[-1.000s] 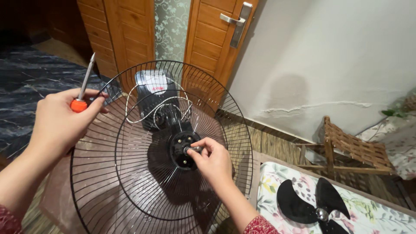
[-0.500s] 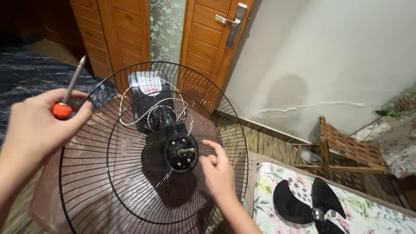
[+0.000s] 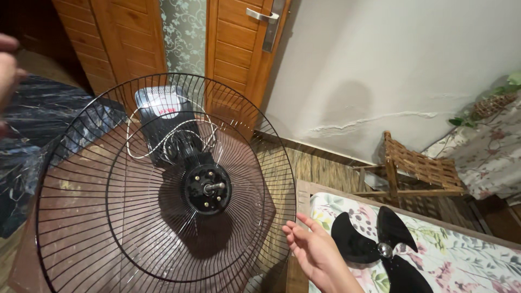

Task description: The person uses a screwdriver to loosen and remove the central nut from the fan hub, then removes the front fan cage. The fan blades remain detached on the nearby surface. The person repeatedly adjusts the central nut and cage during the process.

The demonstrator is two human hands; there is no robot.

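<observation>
Grille [image 3: 108,217] of black wire, round and dished, is the largest item and serves as the landmark. It faces the camera, concave side up, so the hub at its centre is exposed for access. No front guard covers it, which leaves the hub open to the hands.

Behind the grille centre sits the black plastic motor housing [image 3: 168,125] with a pale label on its rear, and a loop of white cord [image 3: 135,135] is draped over it, kept clear of the hub. At the grille centre lies the black round mounting plate [image 3: 207,189], showing small brass-coloured screw heads. The bare metal shaft [image 3: 214,186] projects from its middle with nothing fitted on it.

To the right of the grille, on a flower-printed cushion [image 3: 434,249], rests the black plastic fan blade [image 3: 380,249] with a silver hub, laid flat and well apart from the shaft.

The right hand [image 3: 315,247] hovers just beside the lower right rim of the grille, between grille and blade. Its fingers are spread and loosely extended; it holds nothing and touches nothing that can be seen.

The left hand [image 3: 6,65] is only partly visible at the frame edge, up and left of the grille, and blurred. Whether it grasps anything cannot be told.
</observation>
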